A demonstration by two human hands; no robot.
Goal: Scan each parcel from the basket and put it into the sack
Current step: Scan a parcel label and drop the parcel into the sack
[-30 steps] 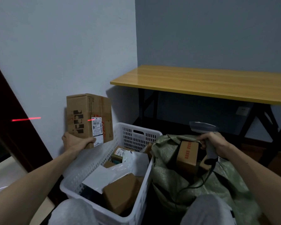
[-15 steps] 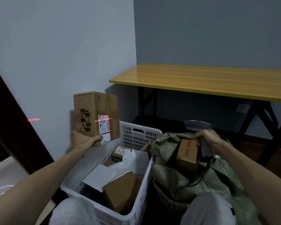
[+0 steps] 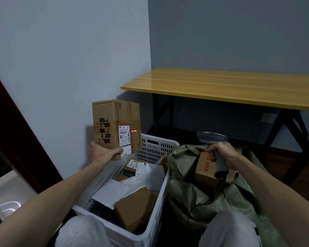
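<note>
The left hand [image 3: 102, 152] grips the bottom of a tall brown cardboard box [image 3: 115, 127], held up over the white plastic basket [image 3: 150, 227]. The right hand [image 3: 221, 154] is wrapped round a grey scanner gun [image 3: 212, 139] above the green woven sack [image 3: 200, 196]. A red line [image 3: 133, 131] shines beside the box's white label [image 3: 124, 138].

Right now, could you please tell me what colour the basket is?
The basket is white; head view.

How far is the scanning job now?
Done: at least one box lies in the sack. In hand: the left hand holds a carton up; the scanner in the right hand throws its red line just beside the label. Left: several parcels sit in the basket.
</note>
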